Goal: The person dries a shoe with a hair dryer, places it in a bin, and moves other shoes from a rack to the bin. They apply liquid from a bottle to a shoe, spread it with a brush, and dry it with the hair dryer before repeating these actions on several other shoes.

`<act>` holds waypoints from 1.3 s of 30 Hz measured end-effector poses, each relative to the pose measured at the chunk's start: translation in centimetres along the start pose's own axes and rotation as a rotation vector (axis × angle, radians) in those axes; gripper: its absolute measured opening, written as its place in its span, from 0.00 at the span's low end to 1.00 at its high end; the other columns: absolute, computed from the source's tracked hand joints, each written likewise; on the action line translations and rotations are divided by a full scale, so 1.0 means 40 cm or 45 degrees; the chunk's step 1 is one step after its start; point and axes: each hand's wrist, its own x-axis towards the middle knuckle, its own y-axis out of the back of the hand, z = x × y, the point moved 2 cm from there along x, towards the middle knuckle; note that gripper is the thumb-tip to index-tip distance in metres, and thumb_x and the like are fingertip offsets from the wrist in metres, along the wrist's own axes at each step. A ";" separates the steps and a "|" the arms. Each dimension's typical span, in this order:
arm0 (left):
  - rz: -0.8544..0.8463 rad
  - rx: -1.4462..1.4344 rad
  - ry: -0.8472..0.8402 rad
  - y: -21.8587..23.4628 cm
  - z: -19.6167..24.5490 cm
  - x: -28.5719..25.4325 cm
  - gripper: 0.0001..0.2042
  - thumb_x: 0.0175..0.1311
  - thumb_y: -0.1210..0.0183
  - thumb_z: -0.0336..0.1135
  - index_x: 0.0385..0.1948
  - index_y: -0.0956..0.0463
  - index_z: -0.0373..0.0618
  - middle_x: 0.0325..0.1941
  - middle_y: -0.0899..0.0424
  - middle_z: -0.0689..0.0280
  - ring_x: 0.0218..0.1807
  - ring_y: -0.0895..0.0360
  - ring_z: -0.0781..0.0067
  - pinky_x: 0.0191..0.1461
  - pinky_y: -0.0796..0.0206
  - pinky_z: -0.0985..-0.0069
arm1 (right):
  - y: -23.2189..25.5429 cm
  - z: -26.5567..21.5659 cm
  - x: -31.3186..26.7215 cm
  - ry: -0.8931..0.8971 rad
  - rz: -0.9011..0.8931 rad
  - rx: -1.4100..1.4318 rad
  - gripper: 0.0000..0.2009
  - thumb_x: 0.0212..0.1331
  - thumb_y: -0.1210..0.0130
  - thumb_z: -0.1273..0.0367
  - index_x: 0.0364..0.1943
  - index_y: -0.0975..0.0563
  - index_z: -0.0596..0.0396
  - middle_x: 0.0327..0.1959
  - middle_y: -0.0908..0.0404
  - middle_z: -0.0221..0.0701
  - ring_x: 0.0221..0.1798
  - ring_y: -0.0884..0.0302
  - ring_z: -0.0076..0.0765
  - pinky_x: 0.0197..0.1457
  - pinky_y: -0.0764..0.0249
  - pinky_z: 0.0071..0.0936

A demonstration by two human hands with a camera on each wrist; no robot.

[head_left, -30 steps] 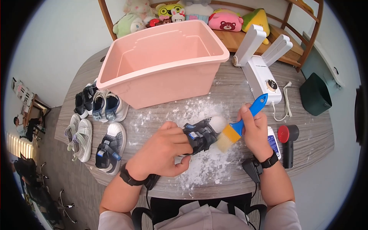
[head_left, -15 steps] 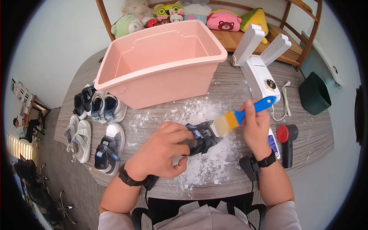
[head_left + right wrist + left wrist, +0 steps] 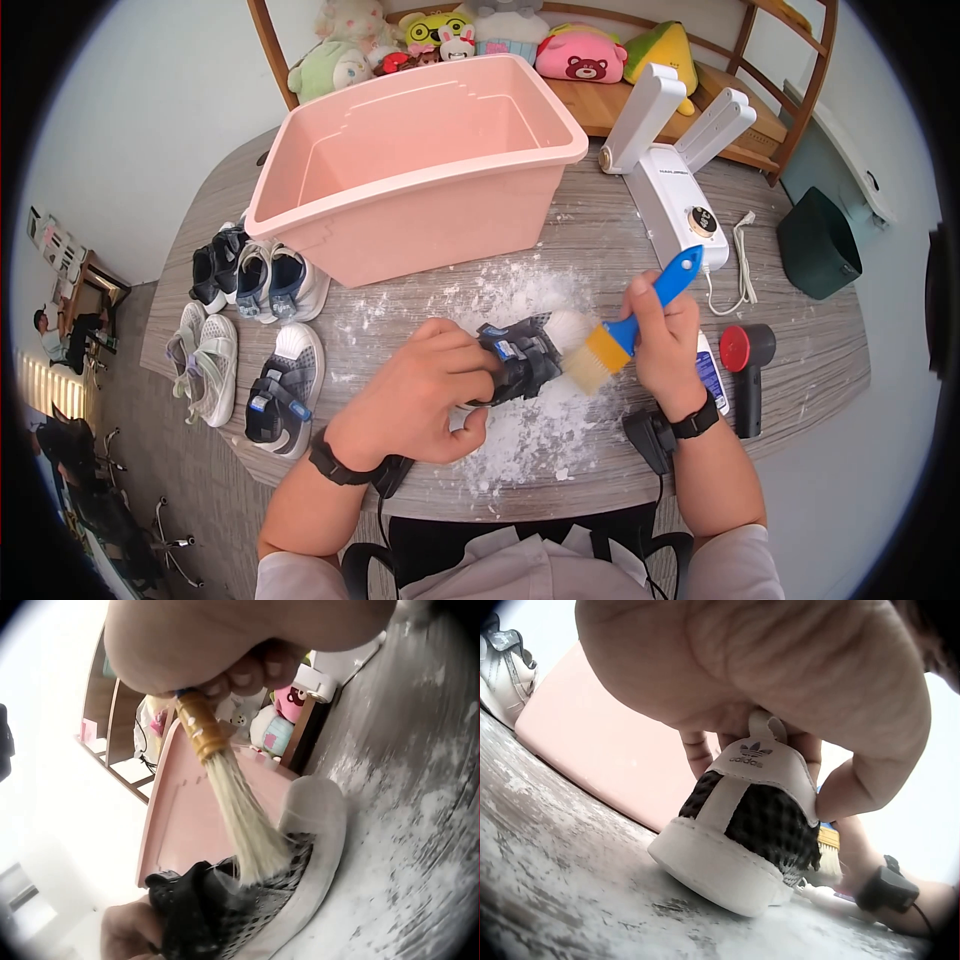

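A dark shoe with a white toe and sole [image 3: 527, 358] stands on the powdery table, its toe pointing right. My left hand [image 3: 420, 390] grips it at the heel; in the left wrist view the fingers and thumb hold the white heel [image 3: 769, 761] from both sides. In my right hand [image 3: 668, 345] is a brush with a blue handle [image 3: 679, 275], held between thumb and curled fingers. The pale bristles [image 3: 590, 366] are beside the shoe's front, and in the right wrist view the bristles [image 3: 247, 825] lie over its mesh upper [image 3: 262, 907].
White powder [image 3: 520, 440] is scattered over the table. A large pink bin [image 3: 430, 225] stands behind the shoe. Several other shoes [image 3: 287, 385] are at the left. To the right are a white device [image 3: 675, 200], a white bottle [image 3: 711, 375], a black-and-red tool [image 3: 748, 375] and a dark green bin [image 3: 820, 243].
The brush swung up over the toe half a second ago and is now lower again on the shoe's right side, its handle steeper. My left hand has stayed on the heel.
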 end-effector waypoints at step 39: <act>0.075 0.014 -0.026 0.002 0.008 0.004 0.09 0.40 0.37 0.27 0.25 0.25 0.44 0.46 0.19 0.58 0.52 0.23 0.50 0.59 0.31 0.58 | -0.024 -0.005 0.014 -0.212 -0.083 0.129 0.11 0.75 0.40 0.64 0.41 0.16 0.59 0.29 0.18 0.25 0.30 0.25 0.17 0.33 0.31 0.19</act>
